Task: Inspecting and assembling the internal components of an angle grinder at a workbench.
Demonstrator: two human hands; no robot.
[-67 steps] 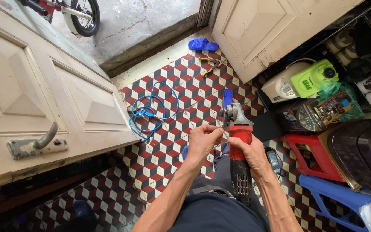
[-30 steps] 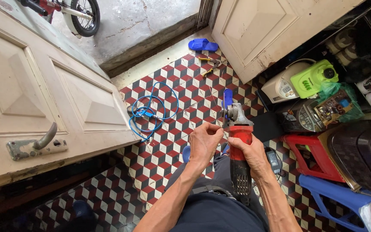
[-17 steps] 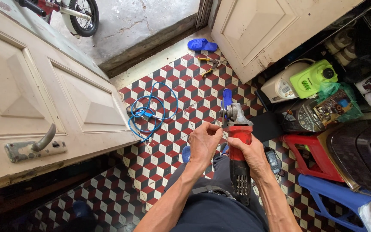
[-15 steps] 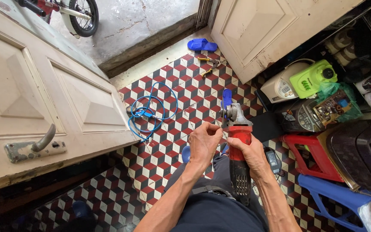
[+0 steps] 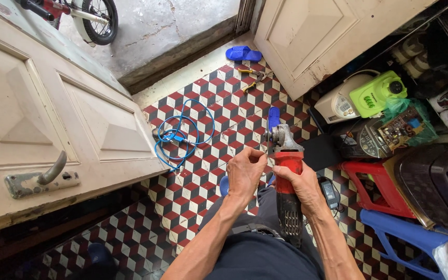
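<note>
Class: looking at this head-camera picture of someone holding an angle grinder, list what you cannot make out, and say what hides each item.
- Angle grinder disc side: faces away, behind the gear head.
- Left hand fingertips: what they pinch is too small to tell.
- Right hand palm: covers the grinder's switch area.
- Bicycle: cut off by the top edge.

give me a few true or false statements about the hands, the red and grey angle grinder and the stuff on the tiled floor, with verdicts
1. The right hand grips the red and grey angle grinder around its red body. True.
2. The left hand rests flat on the checkered tile floor. False: it is raised, with its fingertips at the grinder's metal head.
3. A coiled blue cable lies on the tiles beside the cream panelled door. True.
4. The blue slipper sits on the red plastic stool. False: it lies on the floor by the doorway, far from the stool.
5. The lime green appliance stands to the person's left. False: it is on the right, among the stored things.
</note>
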